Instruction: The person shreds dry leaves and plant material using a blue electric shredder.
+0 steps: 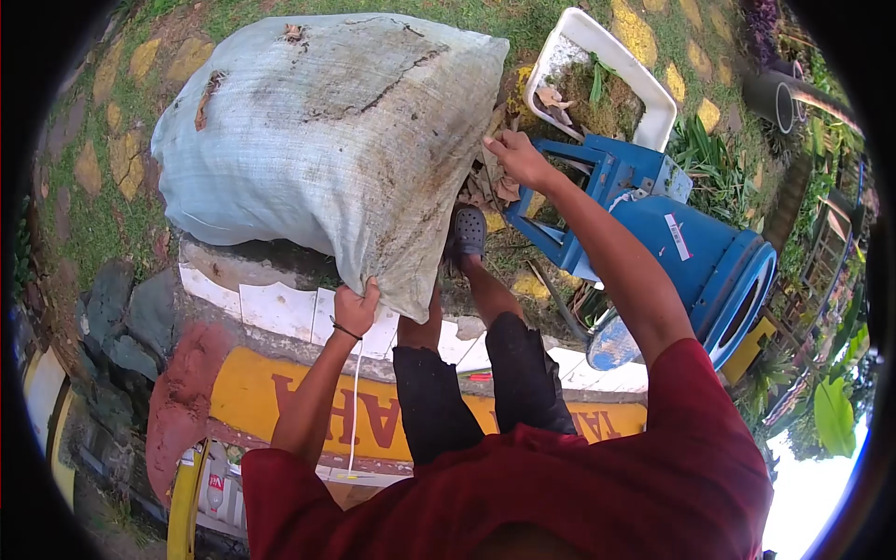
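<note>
A large, bulging pale woven sack (317,131) lies on the ground in front of me, dirt-stained, with dry leaf bits on top. My left hand (357,308) is closed on its near corner, and a thin white cord (354,411) hangs down below that hand. At the sack's right edge, my right hand (518,159) is closed in a pinch on the fabric. Its fingertips are partly hidden. The sack's mouth and contents cannot be made out from here.
To the right stand a blue metal drum machine (667,252) on a frame and a white tub (658,117) holding plant debris. A yellow painted ledge (252,387) with lettering runs beneath me. A plastic bottle (217,481) is at lower left. Stepping stones (126,163) dot the grass.
</note>
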A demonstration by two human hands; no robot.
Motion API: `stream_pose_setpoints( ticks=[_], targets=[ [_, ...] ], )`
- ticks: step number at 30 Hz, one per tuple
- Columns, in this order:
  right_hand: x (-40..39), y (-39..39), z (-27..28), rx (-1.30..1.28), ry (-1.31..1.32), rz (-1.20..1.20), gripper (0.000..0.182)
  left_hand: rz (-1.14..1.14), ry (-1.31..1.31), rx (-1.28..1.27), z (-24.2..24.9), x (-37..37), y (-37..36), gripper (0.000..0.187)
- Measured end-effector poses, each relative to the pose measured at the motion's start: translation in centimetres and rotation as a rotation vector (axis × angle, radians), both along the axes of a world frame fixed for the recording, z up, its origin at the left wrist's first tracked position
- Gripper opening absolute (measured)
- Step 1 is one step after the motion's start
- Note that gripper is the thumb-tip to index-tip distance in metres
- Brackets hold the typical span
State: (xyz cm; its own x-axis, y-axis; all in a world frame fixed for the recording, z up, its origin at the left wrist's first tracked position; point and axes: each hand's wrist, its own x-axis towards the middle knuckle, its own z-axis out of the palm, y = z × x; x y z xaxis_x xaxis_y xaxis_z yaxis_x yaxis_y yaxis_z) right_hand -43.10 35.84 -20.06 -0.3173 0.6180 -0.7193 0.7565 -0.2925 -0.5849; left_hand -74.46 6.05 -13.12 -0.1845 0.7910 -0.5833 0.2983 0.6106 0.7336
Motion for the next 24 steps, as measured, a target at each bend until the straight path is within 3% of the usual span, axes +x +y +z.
stream_pose_setpoints(
  ticks=[2, 6, 8, 10, 11, 12, 13, 14, 16, 17, 19, 24],
  targets=[
    [0.9, -0.2, -2.7, -0.031, 0.005, -0.069, 0.063, -0.167, 0.071, -0.046, 0.1, -3.4, -1.7, 0.027],
    [4.7, 1.4, -10.6, 0.098, -0.228, -0.188, 0.073, -0.133, 0.089, -0.079, -1.8, -5.6, -4.1, 0.024],
    [6.5, 3.2, -15.9, 0.131, -0.264, -0.217, 0.073, -0.02, 0.002, -0.3, -3.6, -5.7, -5.4, 0.023],
    [7.0, 4.6, -20.7, 0.332, -0.276, -0.228, 0.064, 0.123, -0.067, -0.11, -4.9, -2.9, -5.7, 0.014],
    [9.2, 6.8, -25.3, 0.513, -0.247, -0.043, 0.065, 0.103, -0.125, -0.337, -5.6, -3.1, -6.3, 0.016],
    [8.4, 7.5, -25.9, 0.593, -0.219, -0.031, 0.063, 0.084, -0.178, -0.569, -5.9, -3.3, -7.1, 0.022],
    [7.6, 8.2, -26.4, 0.674, -0.194, -0.018, 0.062, 0.092, -0.187, -0.595, -5.8, -3.4, -7.3, 0.022],
    [4.6, 9.6, -22.6, 0.666, -0.188, -0.182, 0.059, 0.184, -0.254, -0.551, -5.8, -2.3, -6.9, 0.024],
    [6.2, 13.4, -26.4, 1.083, -0.383, 0.558, 0.058, 0.281, -0.318, -0.506, -6.2, -1.2, -6.5, 0.026],
    [5.2, 14.5, -26.9, 1.085, -0.38, 0.564, 0.058, 0.314, -0.358, -0.452, -6.4, -0.8, -6.6, 0.027],
    [4.0, 16.5, -28.5, 0.641, -0.214, -0.013, 0.061, 0.356, -0.442, -0.471, -6.8, -0.6, -7.2, 0.034],
    [3.1, 17.4, -30.6, 0.395, -0.161, 0.012, 0.07, 0.461, -0.549, -0.591, -7.3, 0.5, -8.5, 0.045]
  ],
)
